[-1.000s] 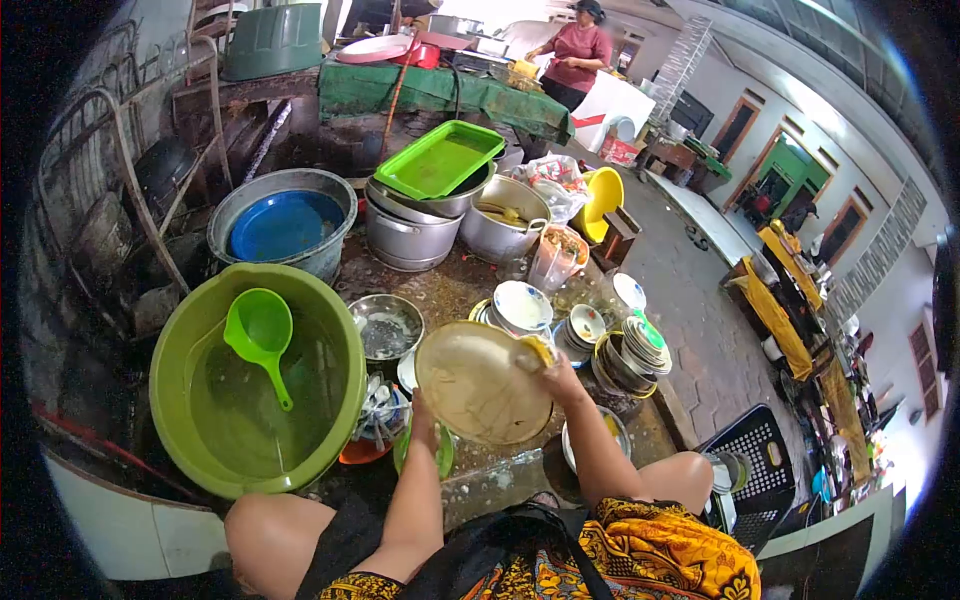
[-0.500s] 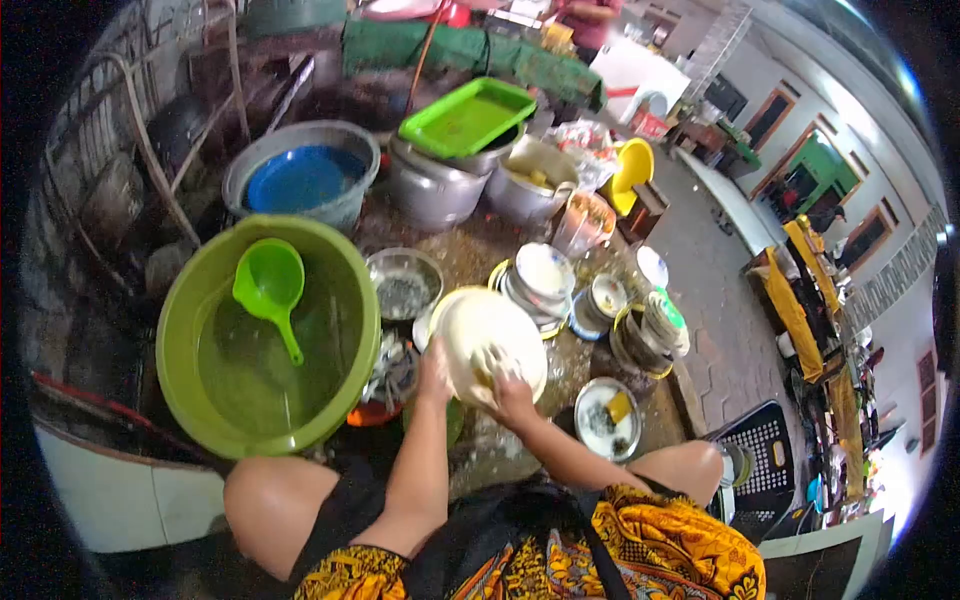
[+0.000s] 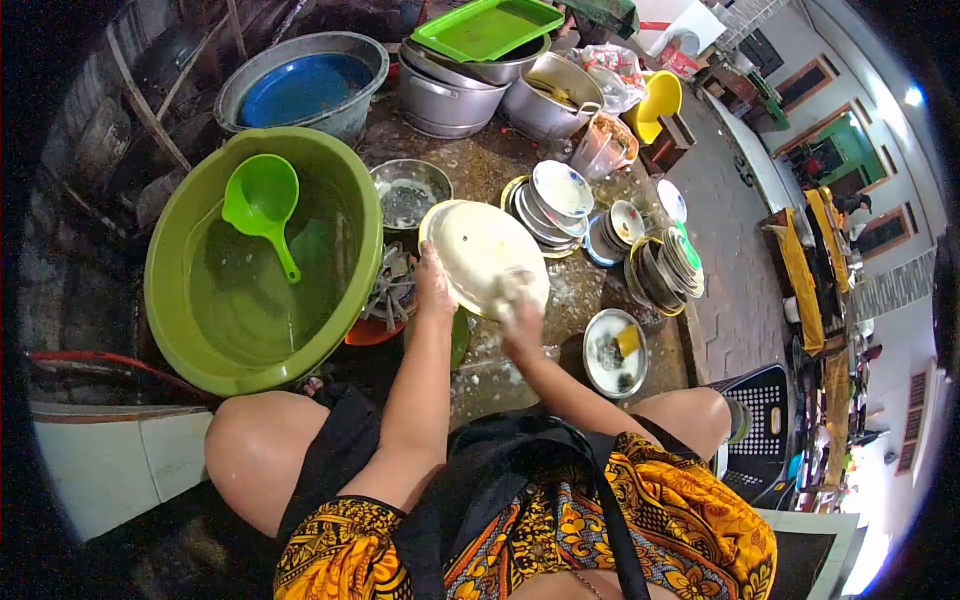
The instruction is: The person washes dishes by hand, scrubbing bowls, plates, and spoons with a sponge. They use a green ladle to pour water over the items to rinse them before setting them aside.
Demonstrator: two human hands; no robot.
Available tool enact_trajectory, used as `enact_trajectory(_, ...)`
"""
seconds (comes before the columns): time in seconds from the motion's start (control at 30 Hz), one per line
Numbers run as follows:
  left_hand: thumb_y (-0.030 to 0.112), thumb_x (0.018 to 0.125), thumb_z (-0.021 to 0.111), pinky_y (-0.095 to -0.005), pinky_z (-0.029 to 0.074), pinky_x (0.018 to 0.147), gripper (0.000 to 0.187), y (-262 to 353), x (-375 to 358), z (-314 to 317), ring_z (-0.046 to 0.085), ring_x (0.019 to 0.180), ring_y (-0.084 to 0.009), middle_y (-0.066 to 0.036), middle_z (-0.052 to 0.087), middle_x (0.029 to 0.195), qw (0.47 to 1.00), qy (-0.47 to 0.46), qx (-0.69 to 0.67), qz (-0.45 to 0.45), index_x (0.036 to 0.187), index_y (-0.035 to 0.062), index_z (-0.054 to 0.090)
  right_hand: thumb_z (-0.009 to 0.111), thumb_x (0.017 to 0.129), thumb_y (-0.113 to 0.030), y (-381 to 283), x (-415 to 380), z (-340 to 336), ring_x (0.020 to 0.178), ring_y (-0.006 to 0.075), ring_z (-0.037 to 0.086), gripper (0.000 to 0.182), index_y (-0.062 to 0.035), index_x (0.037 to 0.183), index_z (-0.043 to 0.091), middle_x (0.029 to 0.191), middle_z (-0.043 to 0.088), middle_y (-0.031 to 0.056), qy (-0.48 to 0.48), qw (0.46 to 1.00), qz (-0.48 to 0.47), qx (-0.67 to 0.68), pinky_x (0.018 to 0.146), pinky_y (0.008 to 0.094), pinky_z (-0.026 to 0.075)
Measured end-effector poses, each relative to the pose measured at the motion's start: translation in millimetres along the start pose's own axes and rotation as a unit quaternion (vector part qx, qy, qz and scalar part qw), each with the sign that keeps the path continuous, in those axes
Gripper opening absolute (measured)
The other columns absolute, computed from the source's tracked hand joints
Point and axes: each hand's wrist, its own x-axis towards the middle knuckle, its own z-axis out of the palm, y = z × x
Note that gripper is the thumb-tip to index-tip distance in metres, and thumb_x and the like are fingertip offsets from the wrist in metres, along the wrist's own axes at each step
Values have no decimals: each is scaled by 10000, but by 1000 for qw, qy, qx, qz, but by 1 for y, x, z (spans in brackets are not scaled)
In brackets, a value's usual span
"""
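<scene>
A large cream plate [image 3: 478, 245], streaked with suds, is tilted up in front of me, its broad face toward me. My left hand [image 3: 433, 285] is closed on its left rim. Against the lower right of that face lies my right hand [image 3: 520, 320], smeared by motion and foamy; I cannot tell whether a scrubber is under its fingers. To the right below sits a soapy bowl [image 3: 600, 376] holding a yellow sponge [image 3: 628, 341] and a dark scouring pad [image 3: 626, 382]. Behind the plate is a metal bowl [image 3: 410, 190], with a pile of cutlery [image 3: 392, 290] at its left.
A green tub [image 3: 165, 300] of water at left holds a green dipper [image 3: 262, 190]. Stacked dishes [image 3: 560, 190] and more plates [image 3: 660, 275] stand at right. Farther back are metal pots [image 3: 450, 105], a green tray [image 3: 485, 30] and a grey basin [image 3: 345, 110]. A black crate [image 3: 755, 425] is right.
My right hand has shifted over the plate toward its right side, now blurred. My left hand still holds the rim. The camera view has tilted downward, so the surroundings sit higher.
</scene>
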Motion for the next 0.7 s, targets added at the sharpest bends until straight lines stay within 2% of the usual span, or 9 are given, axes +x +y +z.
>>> enact_trajectory(0.03,452,848,423,-364,421,826,531,-6,3,-1,511,956,-215,-121,513,1084,997,-3,66,27,1137,7,448,567,735,-249,-13,-6,12,960,311,502,433,-166,1151,478,1086,508,153,-59,998,24,-22,889,450,347)
enact_trajectory(0.07,459,852,412,-344,410,828,529,-9,0,1,504,956,-208,-115,512,1080,990,-10,132,53,1129,11,459,590,697,-214,-48,15,-1,999,326,487,409,-139,1089,503,1076,506,166,30,976,-193,-94,893,466,340)
enact_trajectory(0.17,446,857,414,-305,407,805,497,-9,-14,5,505,920,-172,-85,524,1050,985,-104,134,32,1112,25,484,608,646,-194,-51,61,-10,1066,401,421,529,-170,1157,472,1104,475,225,-133,990,21,-36,941,451,312)
enact_trajectory(0.23,431,864,413,-292,412,784,465,-12,-13,3,503,898,-140,-57,535,1020,951,-265,147,67,1107,43,495,610,671,-342,11,98,11,1010,401,462,508,-165,1134,495,1129,459,233,-34,994,-14,-106,842,444,390)
enact_trajectory(0.37,434,852,428,-319,336,902,552,2,-27,13,458,1024,-174,-82,489,1134,935,-270,222,57,1172,-16,426,563,716,-402,62,132,-39,826,312,580,464,-22,983,566,935,582,215,-32,959,265,96,698,387,454)
enact_trajectory(0.4,420,851,435,-323,344,897,531,9,-34,19,466,1017,-180,-86,496,1122,952,-269,135,60,1162,-10,434,524,749,-391,111,122,-24,831,328,573,449,-16,993,560,945,568,238,35,986,158,-32,712,393,458)
enact_trajectory(0.47,337,876,420,-332,421,815,424,12,-35,25,526,928,-192,-101,532,1054,974,-222,-3,50,1123,-5,458,490,774,-388,65,82,-46,864,350,555,430,-35,1011,561,960,554,253,8,942,325,-82,771,401,439)
enact_trajectory(0.53,289,872,439,-336,431,803,402,2,-8,14,528,927,-208,-116,522,1057,979,-161,13,125,1125,-22,441,508,758,-432,87,49,-10,804,346,579,520,47,955,546,866,594,221,-8,954,248,-168,704,403,454)
enact_trajectory(0.7,236,851,486,-358,443,778,383,11,-21,24,531,905,-221,-115,521,1030,980,-161,28,117,1126,-24,427,560,721,-374,95,40,-10,773,287,583,452,-25,1004,517,868,593,173,-56,960,249,117,701,351,473)
